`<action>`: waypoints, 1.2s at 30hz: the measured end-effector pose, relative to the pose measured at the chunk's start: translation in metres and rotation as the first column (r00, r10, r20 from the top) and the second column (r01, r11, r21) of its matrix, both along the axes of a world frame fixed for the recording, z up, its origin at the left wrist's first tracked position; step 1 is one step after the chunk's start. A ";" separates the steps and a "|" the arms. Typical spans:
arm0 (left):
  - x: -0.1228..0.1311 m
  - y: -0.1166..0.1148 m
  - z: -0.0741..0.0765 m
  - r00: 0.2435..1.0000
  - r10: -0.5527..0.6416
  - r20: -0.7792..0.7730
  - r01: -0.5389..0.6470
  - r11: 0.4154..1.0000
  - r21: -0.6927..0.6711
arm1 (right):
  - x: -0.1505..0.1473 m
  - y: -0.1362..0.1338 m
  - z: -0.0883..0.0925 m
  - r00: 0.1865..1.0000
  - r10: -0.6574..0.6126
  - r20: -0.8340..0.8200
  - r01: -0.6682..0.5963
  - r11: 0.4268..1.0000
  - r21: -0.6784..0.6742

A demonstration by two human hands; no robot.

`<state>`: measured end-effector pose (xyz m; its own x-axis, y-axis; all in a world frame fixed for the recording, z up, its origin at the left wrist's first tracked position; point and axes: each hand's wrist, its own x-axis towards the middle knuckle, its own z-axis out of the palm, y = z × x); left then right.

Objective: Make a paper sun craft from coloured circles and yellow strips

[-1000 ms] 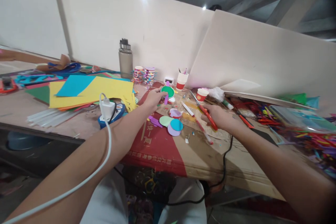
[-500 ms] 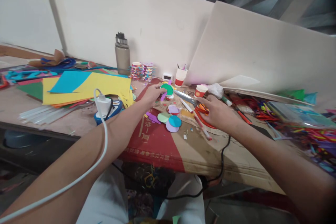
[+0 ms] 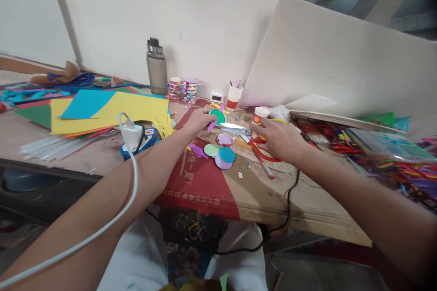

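Note:
My left hand (image 3: 198, 121) reaches over the cardboard-covered table and pinches a purple paper strip (image 3: 212, 125) beside a green paper disc (image 3: 217, 116). My right hand (image 3: 277, 138) rests over the red handles of a pair of scissors (image 3: 239, 129), whose blades lie flat and point left toward the disc. Its fingers curl around the handles. Green, blue and lilac paper circles (image 3: 220, 155) lie on the cardboard just in front of both hands.
A grey flask (image 3: 156, 68) and stacks of tape rolls (image 3: 184, 89) stand at the wall. Coloured paper sheets (image 3: 112, 109) lie left, next to a white charger with cable (image 3: 131, 135). Paper cups (image 3: 235, 97), markers and a heap of coloured strips (image 3: 382, 150) fill the right.
My right hand lowered the scissors from upright to flat on the table, blades swinging left. The left hand stayed at the green disc. The camera tilted slightly.

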<state>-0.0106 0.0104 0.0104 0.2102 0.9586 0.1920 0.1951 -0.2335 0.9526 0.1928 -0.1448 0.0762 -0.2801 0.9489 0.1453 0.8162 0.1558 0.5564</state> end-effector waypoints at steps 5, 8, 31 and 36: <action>-0.001 0.001 -0.001 0.997 -0.032 -0.068 0.035 0.998 0.044 | -0.006 0.003 0.006 1.000 -0.002 0.011 0.003 0.999 -0.054; -0.001 -0.001 0.000 0.995 -0.015 -0.096 0.021 0.998 0.062 | -0.011 0.003 0.008 1.000 0.020 0.014 -0.019 0.997 -0.077; 0.002 -0.006 0.003 0.988 0.014 -0.153 0.002 0.995 0.104 | -0.019 0.007 0.010 0.998 0.022 0.065 -0.015 0.993 -0.117; 0.002 -0.008 0.004 0.986 0.035 -0.162 -0.017 0.994 0.110 | -0.022 0.007 0.010 0.997 0.010 0.074 -0.003 0.995 -0.098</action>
